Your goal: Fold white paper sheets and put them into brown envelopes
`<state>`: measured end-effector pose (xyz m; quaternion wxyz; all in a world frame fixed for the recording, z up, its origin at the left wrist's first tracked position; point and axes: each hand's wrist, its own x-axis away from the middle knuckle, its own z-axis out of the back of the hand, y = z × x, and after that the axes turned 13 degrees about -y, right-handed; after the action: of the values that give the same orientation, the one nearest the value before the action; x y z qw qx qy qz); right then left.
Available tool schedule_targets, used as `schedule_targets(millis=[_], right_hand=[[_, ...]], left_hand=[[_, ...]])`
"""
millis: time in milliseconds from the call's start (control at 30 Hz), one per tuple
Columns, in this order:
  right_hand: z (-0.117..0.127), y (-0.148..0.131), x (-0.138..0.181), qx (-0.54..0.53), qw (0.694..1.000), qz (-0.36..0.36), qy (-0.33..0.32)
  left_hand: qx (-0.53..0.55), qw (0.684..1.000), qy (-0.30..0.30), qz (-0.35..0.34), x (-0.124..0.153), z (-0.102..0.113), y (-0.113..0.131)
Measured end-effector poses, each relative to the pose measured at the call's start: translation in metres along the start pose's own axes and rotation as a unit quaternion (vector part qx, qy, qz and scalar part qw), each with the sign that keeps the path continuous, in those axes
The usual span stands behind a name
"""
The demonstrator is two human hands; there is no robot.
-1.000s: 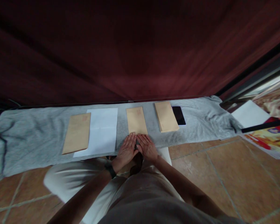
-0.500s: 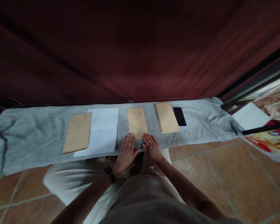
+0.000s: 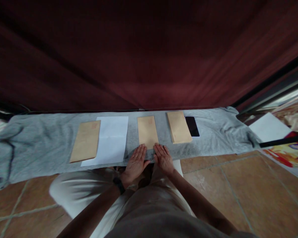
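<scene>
A brown paper envelope (image 3: 147,130) lies flat in front of me, a faint reddish print near its top right corner. My left hand (image 3: 135,162) rests flat with fingers stretched out, its fingertips at the envelope's near left corner. At the near right corner lie the fingertips of my right hand (image 3: 164,159), also flat and open. To the left, another brown envelope (image 3: 85,140) overlaps a white sheet of paper (image 3: 114,138) with a crease across it. A stack of brown envelopes (image 3: 180,127) sits to the right.
A grey cloth (image 3: 213,132) covers the narrow surface. Beside the stack lies a dark phone (image 3: 192,126). A dark red curtain-like backdrop (image 3: 144,66) rises behind. At the far right are a white sheet (image 3: 269,127) and a colourful printed package (image 3: 288,155). Tiled floor (image 3: 208,181) shows below.
The whole view has shifted slightly, so everything appears a little lower and to the right. Both hands stay flat at the envelope's near edge.
</scene>
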<state>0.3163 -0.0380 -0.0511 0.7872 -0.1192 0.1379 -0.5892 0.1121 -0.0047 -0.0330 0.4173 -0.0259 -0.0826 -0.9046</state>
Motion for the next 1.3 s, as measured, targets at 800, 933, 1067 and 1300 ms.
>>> schedule_targets(millis=[800, 933, 1067, 1300], right_hand=[[-0.004, -0.004, -0.003, -0.002, 1.000, -0.001, 0.002], [-0.003, -0.006, -0.004, -0.002, 1.000, -0.005, 0.011], [-0.003, -0.008, -0.004, -0.001, 1.000, -0.013, 0.017], [0.003, -0.015, -0.014, 0.001, 0.999, -0.017, 0.032]], left_hand=[[0.339, 0.920, 0.129, 0.152, -0.033, 0.004, -0.007], [0.466, 0.846, 0.132, 0.223, -0.051, 0.011, -0.014], [0.530, 0.799, 0.097, 0.267, -0.060, 0.021, -0.016], [0.699, 0.674, 0.117, 0.209, -0.063, 0.035, -0.003]])
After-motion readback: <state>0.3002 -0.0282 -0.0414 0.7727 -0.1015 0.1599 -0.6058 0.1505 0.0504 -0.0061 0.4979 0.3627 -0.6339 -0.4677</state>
